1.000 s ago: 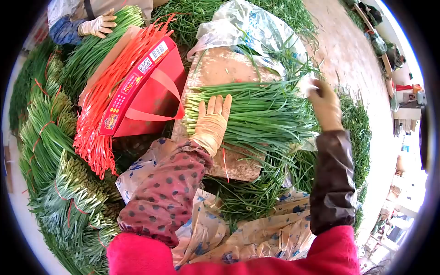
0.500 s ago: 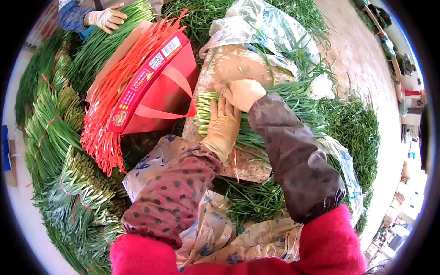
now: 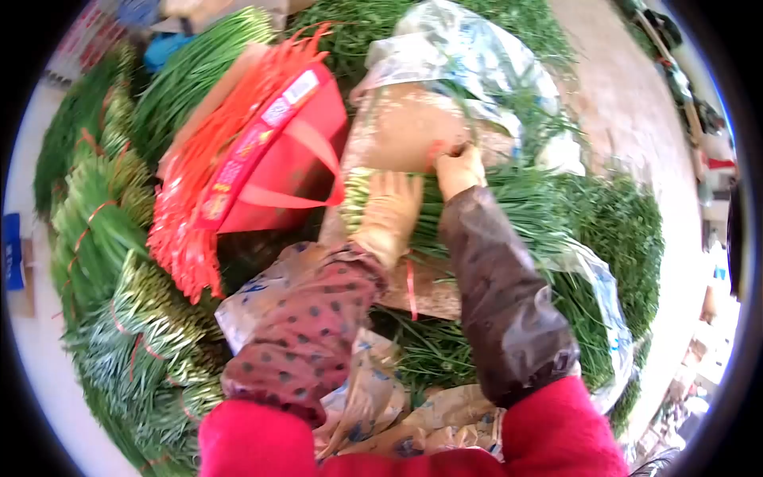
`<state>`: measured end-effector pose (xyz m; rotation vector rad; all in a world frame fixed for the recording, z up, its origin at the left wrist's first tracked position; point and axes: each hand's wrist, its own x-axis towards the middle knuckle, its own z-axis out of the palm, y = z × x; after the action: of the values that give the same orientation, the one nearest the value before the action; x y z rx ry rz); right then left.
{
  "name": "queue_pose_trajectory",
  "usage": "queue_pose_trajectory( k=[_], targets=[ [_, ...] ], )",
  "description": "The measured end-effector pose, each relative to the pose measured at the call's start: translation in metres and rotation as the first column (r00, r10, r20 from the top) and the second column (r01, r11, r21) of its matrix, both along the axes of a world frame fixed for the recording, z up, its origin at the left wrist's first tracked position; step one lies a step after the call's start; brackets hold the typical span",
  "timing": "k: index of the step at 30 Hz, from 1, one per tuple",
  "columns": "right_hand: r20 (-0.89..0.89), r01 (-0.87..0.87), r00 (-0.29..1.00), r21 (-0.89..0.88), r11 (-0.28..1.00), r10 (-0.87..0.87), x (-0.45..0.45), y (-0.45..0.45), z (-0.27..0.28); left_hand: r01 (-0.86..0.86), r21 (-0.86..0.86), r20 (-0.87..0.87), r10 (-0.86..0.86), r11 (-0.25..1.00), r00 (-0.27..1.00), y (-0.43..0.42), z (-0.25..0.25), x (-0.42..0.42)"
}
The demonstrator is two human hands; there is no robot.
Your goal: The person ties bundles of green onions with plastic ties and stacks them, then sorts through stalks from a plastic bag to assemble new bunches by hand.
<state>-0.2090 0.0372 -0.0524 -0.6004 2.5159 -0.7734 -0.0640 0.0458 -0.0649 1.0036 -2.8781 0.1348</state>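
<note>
A bundle of green chives [image 3: 509,199] lies across a board [image 3: 413,131], its pale cut ends [image 3: 357,195] toward the left. My left hand [image 3: 391,211], in a tan glove, rests flat on the bundle near those ends, fingers stretched out. At the bundle's far side my right hand [image 3: 461,171], gloved too, has its fingers closed. A bit of red strip shows at its fingertips, though blur hides the exact grip. From under the near side of the bundle a red tie strip [image 3: 411,290] hangs over the board.
Left of the board stands a red bag [image 3: 298,159] with many red strips [image 3: 191,215] over it. Tied chive bundles [image 3: 95,230] are stacked at far left. Clear plastic [image 3: 445,48] lies behind the board, loose greens [image 3: 612,230] to the right.
My right hand has moved from beside my left fingers to the bundle's far edge and closed. My left hand stays on the bundle. Another person's gloved hand at upper left has gone from view.
</note>
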Motion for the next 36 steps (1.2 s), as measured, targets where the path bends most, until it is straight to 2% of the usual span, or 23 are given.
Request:
queue_pose_trajectory(
  k=[1, 3, 5, 6, 7, 8, 9, 11, 15, 17, 18, 19, 21, 24, 25, 26, 27, 28, 29, 30, 32, 33, 36],
  targets=[
    [-0.138, -0.085, 0.986, 0.086, 0.993, 0.096, -0.009, -0.01, -0.025, -0.04, -0.147, -0.162, 0.016, 0.988, 0.987, 0.001, -0.017, -0.002],
    [-0.124, -0.481, 0.854, 0.183, 0.858, 0.505, -0.011, -0.014, -0.024, -0.279, -0.067, -0.229, 0.258, 0.958, 0.939, 0.007, -0.035, -0.021],
    [-0.243, -0.499, 0.804, 0.221, 0.838, 0.543, 0.003, -0.011, -0.004, -0.29, -0.104, -0.095, 0.281, 0.951, 0.955, 0.011, -0.042, -0.029],
    [-0.09, -0.43, 0.879, 0.273, 0.86, 0.468, 0.0, -0.014, 0.008, -0.319, 0.054, -0.081, 0.322, 0.946, 0.943, 0.016, -0.039, -0.041],
    [-0.226, -0.516, 0.813, 0.147, 0.844, 0.536, 0.001, -0.013, -0.009, -0.301, 0.649, 0.103, 0.311, 0.698, 0.945, -0.012, 0.001, -0.025],
    [-0.212, -0.574, 0.772, 0.169, 0.801, 0.599, -0.017, -0.009, -0.015, -0.262, 0.346, -0.027, 0.289, 0.901, 0.957, -0.002, -0.01, -0.028],
    [-0.19, -0.575, 0.806, -0.023, 0.818, 0.561, -0.01, -0.004, -0.009, -0.207, -0.001, -0.134, 0.205, 0.978, 0.97, 0.014, -0.014, -0.035],
    [-0.133, -0.572, 0.804, 0.091, 0.815, 0.579, -0.014, 0.012, -0.012, -0.19, 0.033, -0.111, 0.192, 0.981, 0.975, 0.039, -0.03, -0.032],
    [-0.095, -0.82, 0.572, -0.035, 0.571, 0.815, -0.019, 0.018, -0.023, -0.135, 0.057, -0.053, 0.138, 0.989, 0.989, 0.054, -0.019, -0.016],
    [0.075, -0.748, 0.663, 0.027, 0.663, 0.745, 0.001, 0.015, 0.009, -0.141, 0.084, -0.064, 0.147, 0.986, 0.987, 0.058, -0.025, -0.018],
    [-0.047, -0.758, 0.64, 0.12, 0.641, 0.767, 0.011, 0.022, 0.021, -0.187, 0.118, -0.092, 0.198, 0.975, 0.976, 0.059, -0.031, -0.021],
    [-0.193, -0.755, 0.632, 0.062, 0.653, 0.75, 0.014, 0.031, 0.016, -0.232, 0.146, -0.123, 0.25, 0.962, 0.96, 0.055, -0.039, -0.026],
    [-0.1, -0.547, 0.837, -0.16, 0.822, 0.538, 0.026, 0.048, 0.006, -0.25, 0.175, -0.184, 0.281, 0.952, 0.942, 0.051, -0.053, -0.032],
    [-0.058, -0.44, 0.898, -0.138, 0.887, 0.436, 0.029, 0.056, -0.002, -0.243, 0.12, -0.234, 0.265, 0.963, 0.935, 0.054, -0.054, -0.026],
    [-0.11, -0.479, 0.877, -0.3, 0.825, 0.469, 0.013, 0.054, -0.039, -0.232, 0.545, -0.161, 0.372, 0.806, 0.914, 0.032, 0.002, -0.007],
    [-0.145, -0.511, 0.859, -0.302, 0.805, 0.491, 0.013, 0.05, -0.04, -0.169, 0.863, -0.053, 0.418, 0.475, 0.907, 0.008, 0.056, 0.001],
    [-0.219, -0.569, 0.816, -0.138, 0.811, 0.535, 0.027, 0.047, -0.003, -0.119, 0.874, -0.181, 0.542, 0.472, 0.82, 0.013, 0.031, -0.005],
    [-0.272, -0.589, 0.781, -0.024, 0.808, 0.562, 0.026, 0.044, 0.001, -0.125, 0.806, -0.112, 0.356, 0.579, 0.928, 0.013, 0.04, 0.002],
    [-0.279, -0.604, 0.78, -0.101, 0.791, 0.56, 0.028, 0.046, 0.007, -0.086, 0.713, -0.032, 0.155, 0.696, 0.987, 0.014, 0.047, 0.008],
    [-0.173, -0.564, 0.819, -0.42, 0.711, 0.547, 0.025, 0.051, -0.009, -0.001, 0.614, 0.041, -0.031, 0.79, 0.999, 0.013, 0.054, 0.014],
    [-0.281, -0.605, 0.796, -0.399, 0.688, 0.537, 0.027, 0.052, -0.001, 0.247, 0.505, -0.396, -0.032, 0.827, 0.918, 0.013, 0.085, 0.038],
    [-0.342, -0.613, 0.787, -0.338, 0.714, 0.514, 0.029, 0.042, -0.003, 0.17, 0.532, -0.377, 0.052, 0.83, 0.925, 0.012, 0.1, 0.044],
    [-0.318, -0.615, 0.785, -0.291, 0.733, 0.532, 0.032, 0.037, 0.006, 0.227, 0.539, -0.046, -0.241, 0.811, 0.969, 0.027, 0.102, 0.063]
  ],
)
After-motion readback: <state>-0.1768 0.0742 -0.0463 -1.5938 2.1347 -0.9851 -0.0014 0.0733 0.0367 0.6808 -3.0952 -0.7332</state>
